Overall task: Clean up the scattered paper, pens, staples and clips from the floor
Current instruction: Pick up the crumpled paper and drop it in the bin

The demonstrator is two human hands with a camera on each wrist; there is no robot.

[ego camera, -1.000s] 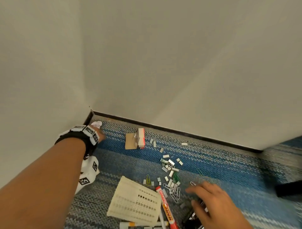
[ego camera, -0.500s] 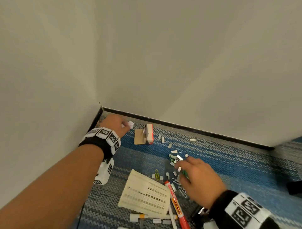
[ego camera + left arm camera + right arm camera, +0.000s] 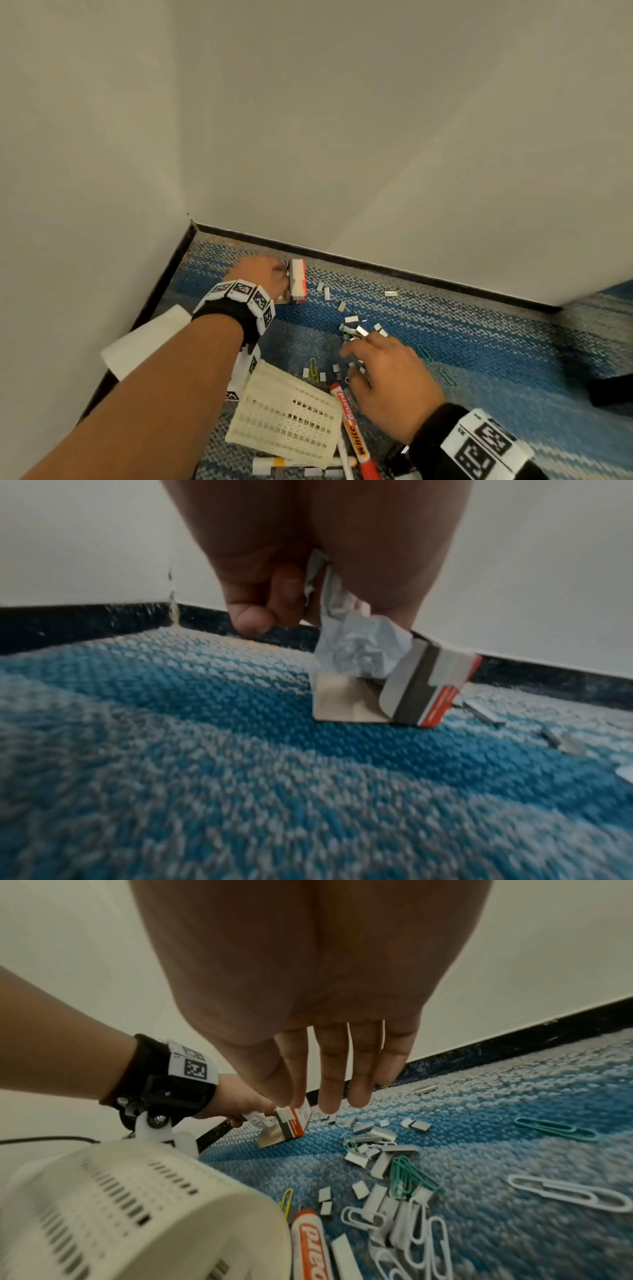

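Staples [image 3: 351, 319], clips [image 3: 411, 1176] litter carpet [image 3: 479, 342] beside basket [image 3: 284, 418].

Dim even light; wrist views blurred, edges warped.

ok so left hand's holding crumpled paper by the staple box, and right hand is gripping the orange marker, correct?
Not quite. The left hand does hold crumpled paper beside the staple box, but the right wrist view shows the right hand open, fingers straight over the staples; the orange marker lies untouched.

Your left hand [image 3: 261, 274] hides most of the crumpled paper [image 3: 356, 645]; red marker [image 3: 352, 435] cut off at the bottom edge.
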